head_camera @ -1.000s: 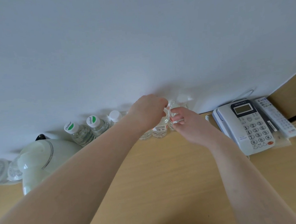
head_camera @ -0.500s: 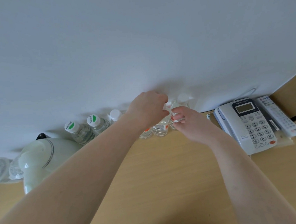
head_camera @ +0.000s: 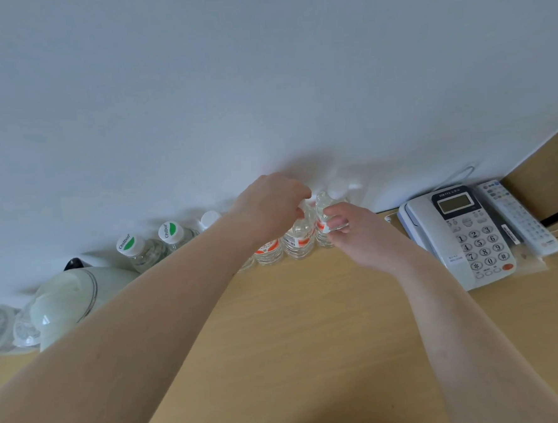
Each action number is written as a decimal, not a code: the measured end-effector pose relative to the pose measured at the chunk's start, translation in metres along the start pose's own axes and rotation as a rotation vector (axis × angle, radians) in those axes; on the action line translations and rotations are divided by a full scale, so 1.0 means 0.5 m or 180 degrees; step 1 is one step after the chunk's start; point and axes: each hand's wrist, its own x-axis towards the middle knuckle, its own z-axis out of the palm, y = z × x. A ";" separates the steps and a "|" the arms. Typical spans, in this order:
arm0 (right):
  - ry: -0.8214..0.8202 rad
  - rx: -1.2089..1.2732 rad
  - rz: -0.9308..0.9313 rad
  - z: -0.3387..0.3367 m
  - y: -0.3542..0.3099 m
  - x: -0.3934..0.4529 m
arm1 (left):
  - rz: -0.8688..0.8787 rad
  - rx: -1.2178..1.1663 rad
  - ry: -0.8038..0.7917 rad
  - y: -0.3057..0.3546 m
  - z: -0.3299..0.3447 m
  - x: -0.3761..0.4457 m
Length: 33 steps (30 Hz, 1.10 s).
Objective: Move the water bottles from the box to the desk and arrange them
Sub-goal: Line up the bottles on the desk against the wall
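At the surface's [head_camera: 310,323] far edge, both hands arrange: left hand [head_camera: 271,208] grips one red-labelled bottle [head_camera: 300,239], right hand [head_camera: 354,229] seemingly pinches its neighbour [head_camera: 323,208]. Next: nudge them flush.

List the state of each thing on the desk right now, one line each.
Green-capped bottles: upright, capped, untouched.
Red-labelled bottle: upright, left hand grips its top.
Rightmost bottle: upright, right hand pinches it.
Kettle: lid closed.
Phone: handset on cradle, screen blank.
Remote: lying flat beside phone.
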 end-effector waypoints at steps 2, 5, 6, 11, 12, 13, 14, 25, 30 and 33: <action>0.0024 -0.0013 -0.0005 -0.003 -0.001 0.000 | 0.0022 -0.0002 -0.0024 -0.002 0.002 0.003; 0.0034 -0.0011 0.0008 -0.006 0.000 -0.002 | 0.0089 -0.0025 -0.0004 -0.006 0.009 0.006; 0.0033 -0.0005 0.0011 -0.006 0.001 -0.002 | 0.0122 -0.0007 0.0011 -0.008 0.011 0.007; -0.0061 0.0018 0.0038 -0.002 0.003 -0.005 | 0.0212 0.0060 0.0050 -0.016 0.016 0.009; -0.0062 0.0021 0.0043 -0.001 0.003 -0.005 | 0.0223 0.0073 0.0046 -0.017 0.016 0.008; -0.0053 0.0015 0.0044 -0.002 0.003 -0.006 | 0.0236 0.0085 0.0042 -0.018 0.015 0.008; -0.0042 0.0009 0.0044 -0.002 0.003 -0.006 | 0.0251 0.0094 0.0042 -0.019 0.014 0.008; -0.0015 -0.0042 0.0065 -0.007 0.005 -0.008 | 0.0215 0.0354 0.0063 -0.004 0.008 0.003; 0.0018 -0.0051 0.0070 -0.012 0.009 -0.011 | 0.0053 0.0653 0.0077 0.012 -0.007 0.002; 0.0042 -0.0042 0.0079 -0.019 0.012 -0.016 | 0.0021 0.0747 0.0033 0.021 -0.017 0.008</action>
